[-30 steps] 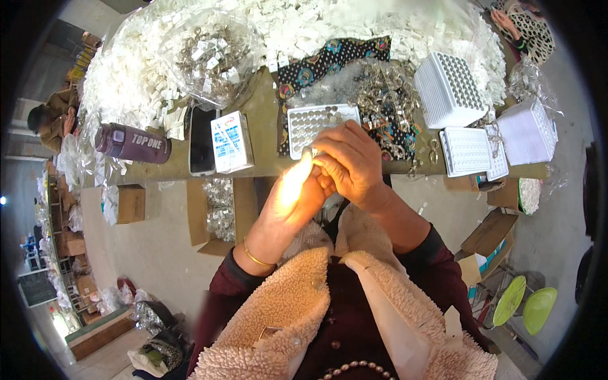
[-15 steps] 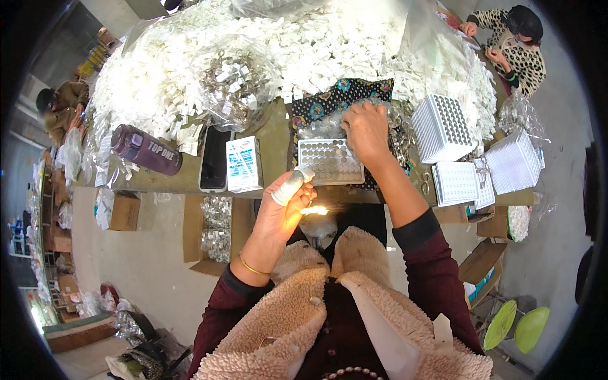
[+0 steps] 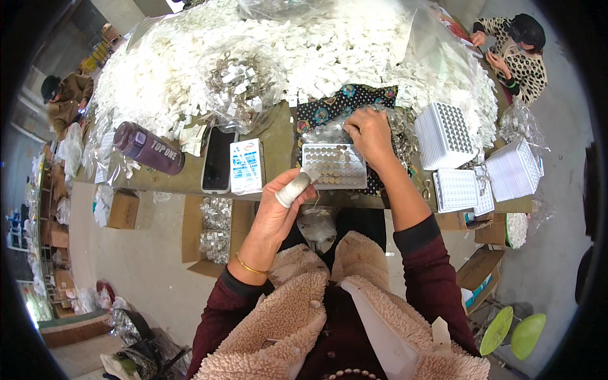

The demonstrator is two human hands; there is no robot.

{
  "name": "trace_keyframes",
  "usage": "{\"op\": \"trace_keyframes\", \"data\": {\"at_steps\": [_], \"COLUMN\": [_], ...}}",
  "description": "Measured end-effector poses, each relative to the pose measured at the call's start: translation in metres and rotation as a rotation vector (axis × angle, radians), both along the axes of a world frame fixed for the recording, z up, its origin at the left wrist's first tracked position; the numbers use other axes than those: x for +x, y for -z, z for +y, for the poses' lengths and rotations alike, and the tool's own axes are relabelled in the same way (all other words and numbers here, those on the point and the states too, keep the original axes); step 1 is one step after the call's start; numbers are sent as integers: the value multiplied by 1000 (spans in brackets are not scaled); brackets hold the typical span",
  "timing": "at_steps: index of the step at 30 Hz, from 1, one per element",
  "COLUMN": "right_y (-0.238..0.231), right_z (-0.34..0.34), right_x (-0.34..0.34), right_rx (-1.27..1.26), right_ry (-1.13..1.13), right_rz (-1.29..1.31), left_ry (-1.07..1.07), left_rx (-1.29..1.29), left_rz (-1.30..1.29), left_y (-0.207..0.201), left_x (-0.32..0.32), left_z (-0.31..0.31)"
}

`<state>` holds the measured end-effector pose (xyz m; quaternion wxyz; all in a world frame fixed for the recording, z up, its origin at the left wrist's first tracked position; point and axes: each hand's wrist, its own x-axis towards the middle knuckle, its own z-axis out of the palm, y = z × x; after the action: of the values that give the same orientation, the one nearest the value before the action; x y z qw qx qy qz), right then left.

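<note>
My left hand (image 3: pixel 275 212) is raised at the table's front edge, its fingers closed. White wrapping (image 3: pixel 292 190) covers its thumb. A small white tag (image 3: pixel 313 173) shows at the fingertips, and a thin thread seems to hang below; what else they grip is hidden. Beside it, a white tray (image 3: pixel 334 182) holds rows of small round metallic discs. My right hand (image 3: pixel 372 138) is behind the tray's right side, fingers bent and pressed together over a clear plastic bag (image 3: pixel 326 133). Whatever is in those fingers is too small to name. Beneath lies a dark patterned cloth (image 3: pixel 310 114).
A huge heap of white tags (image 3: pixel 354 44) covers the back. A bag of metal pieces (image 3: pixel 240 82), purple bottle (image 3: pixel 149 149), phone (image 3: pixel 218 161) and small carton (image 3: pixel 246 166) stand left. Stacked white trays (image 3: pixel 443 136) stand right. Two other people work at the far corners.
The bright glow below my left fingers is gone. My right hand has stayed over the clear bag, its fingers shifting slightly. The whole view has moved a little.
</note>
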<state>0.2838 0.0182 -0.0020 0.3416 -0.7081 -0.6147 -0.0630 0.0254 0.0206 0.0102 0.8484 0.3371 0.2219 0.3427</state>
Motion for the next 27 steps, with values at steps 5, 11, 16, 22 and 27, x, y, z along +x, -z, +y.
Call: {"op": "trace_keyframes", "data": {"at_steps": [5,11,16,22,27], "right_y": [-1,0,-1,1,-2], "right_z": [-2,-2,-4,-3,-2], "right_x": [-2,-5,-2,-3,-2], "right_rx": [69,116,133,155,166], "right_ry": [-37,-59,-106,-87,-61], "right_rz": [288,471,233,455,241], "left_ry": [34,30,47,58,25], "left_rx": [178,181,176,140,152], "left_rz": [76,89,73,109,90], "left_y": [-8,-9,-7,-10,-12], "left_x": [7,12,14,14,16], "left_z": [6,10,8,7,8]}}
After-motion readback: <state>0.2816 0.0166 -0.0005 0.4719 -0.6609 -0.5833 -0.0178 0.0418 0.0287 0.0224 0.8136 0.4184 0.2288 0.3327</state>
